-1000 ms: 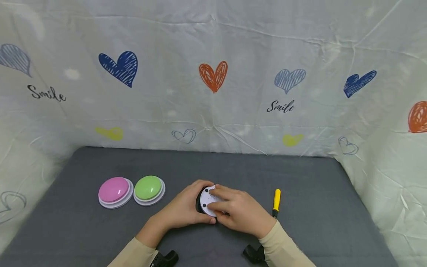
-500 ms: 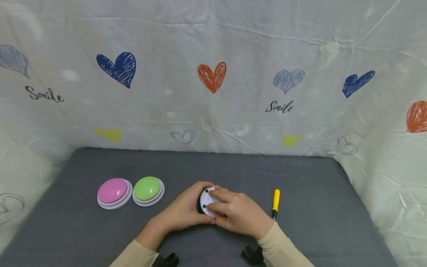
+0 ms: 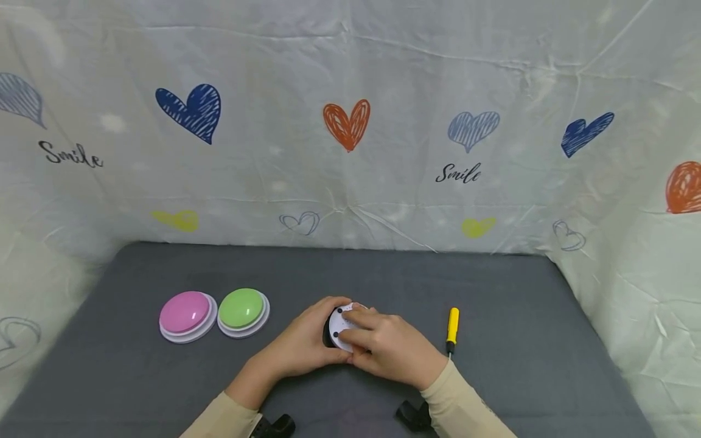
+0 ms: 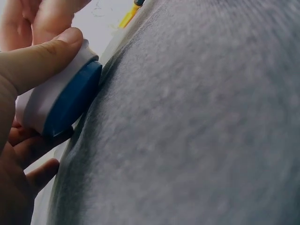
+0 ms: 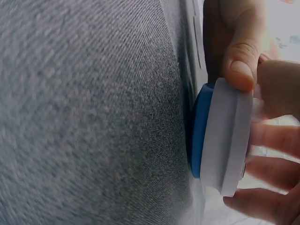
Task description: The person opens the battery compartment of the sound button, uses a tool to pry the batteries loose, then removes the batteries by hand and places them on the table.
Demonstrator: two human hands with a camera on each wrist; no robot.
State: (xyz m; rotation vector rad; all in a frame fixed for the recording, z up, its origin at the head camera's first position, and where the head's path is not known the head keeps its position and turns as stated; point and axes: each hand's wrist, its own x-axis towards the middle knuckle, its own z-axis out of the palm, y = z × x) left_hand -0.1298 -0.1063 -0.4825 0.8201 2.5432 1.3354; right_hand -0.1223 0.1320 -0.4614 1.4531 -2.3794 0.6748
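Note:
A round push button lies upside down between the two hands; its white base (image 3: pixel 341 328) with dark dots faces up in the head view. In the right wrist view its blue dome (image 5: pixel 201 133) is turned down, close to the grey cloth. The left hand (image 3: pixel 303 337) grips the button's side, thumb along the near edge. Bent over the base, the right hand (image 3: pixel 397 350) has its fingertips on the upturned face and covers much of it. In the left wrist view the left thumb (image 4: pixel 47 58) lies across the white rim. Whatever sits under the right fingertips is hidden.
A pink push button (image 3: pixel 185 312) and a green push button (image 3: pixel 241 308) stand dome up to the left. Right of the hands lies a screwdriver (image 3: pixel 452 327) with a yellow handle. A white cloth (image 3: pixel 350 61) printed with hearts hangs behind the grey table (image 3: pixel 526 340).
Both hands keep nearly the same hold on the blue push button. The right fingers have shifted only slightly over its base, and the head view has moved a little.

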